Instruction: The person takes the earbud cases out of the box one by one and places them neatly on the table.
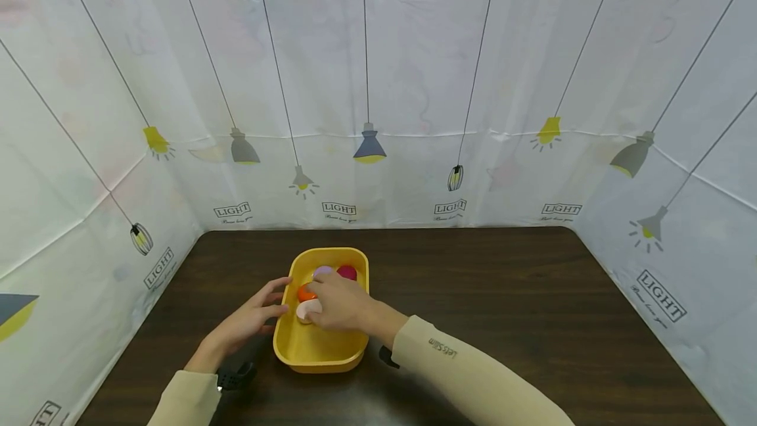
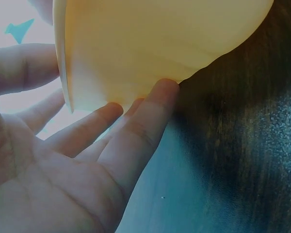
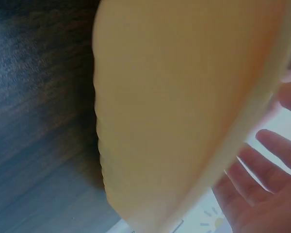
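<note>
A yellow plastic bin [image 1: 319, 360] stands on the table and holds several rounded pieces. My right hand [image 1: 343, 304] reaches down into it from the right, its fingers over an orange piece [image 1: 304, 293] and its thumb by a pale pink piece [image 1: 305, 309]. The hand itself hides its grip, so I cannot tell whether it pinches either one. Farther back in the bin lie a lilac piece [image 1: 322, 271] and a crimson piece [image 1: 347, 272]. With fingers extended, my left hand [image 1: 251, 317] rests its fingertips [image 2: 165, 90] against the bin's left outer wall.
The dark wooden table [image 1: 473, 294] reaches well out to the right of the bin. A pale curtain [image 1: 408, 84] printed with hanging lamps encloses the table at the back and both sides. Dark bands [image 1: 235, 377] circle the wrists.
</note>
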Available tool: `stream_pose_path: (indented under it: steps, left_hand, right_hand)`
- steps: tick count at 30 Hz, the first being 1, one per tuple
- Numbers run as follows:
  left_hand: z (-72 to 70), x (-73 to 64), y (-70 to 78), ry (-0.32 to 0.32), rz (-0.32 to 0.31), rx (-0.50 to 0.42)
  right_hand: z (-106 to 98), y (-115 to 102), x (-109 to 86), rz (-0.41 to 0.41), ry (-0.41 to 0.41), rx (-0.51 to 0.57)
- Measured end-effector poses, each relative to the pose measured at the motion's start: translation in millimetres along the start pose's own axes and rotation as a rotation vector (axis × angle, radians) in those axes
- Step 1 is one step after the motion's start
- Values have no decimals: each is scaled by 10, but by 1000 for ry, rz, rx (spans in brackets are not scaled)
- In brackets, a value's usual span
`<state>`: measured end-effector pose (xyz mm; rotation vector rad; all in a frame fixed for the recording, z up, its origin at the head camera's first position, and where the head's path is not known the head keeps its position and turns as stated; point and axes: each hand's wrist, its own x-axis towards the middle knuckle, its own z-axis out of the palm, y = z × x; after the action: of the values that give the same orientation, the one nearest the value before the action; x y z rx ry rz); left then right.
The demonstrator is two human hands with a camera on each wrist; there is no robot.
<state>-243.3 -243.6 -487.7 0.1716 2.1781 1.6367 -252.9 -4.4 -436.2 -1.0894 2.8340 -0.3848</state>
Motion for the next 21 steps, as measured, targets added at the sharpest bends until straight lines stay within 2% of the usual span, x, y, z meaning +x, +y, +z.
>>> stream_pose_path:
  steps: [4, 11, 21]
  left_hand:
    - [3, 6, -2, 2, -1, -6]
    - [20, -1, 12, 11, -6, -5]
    - [13, -1, 7, -2, 1, -5]
  right_hand:
    - [73, 1, 22, -15, -39, 16]
    - [187, -2, 47, -100, -60, -69]
    - [281, 6, 59, -101, -123, -26]
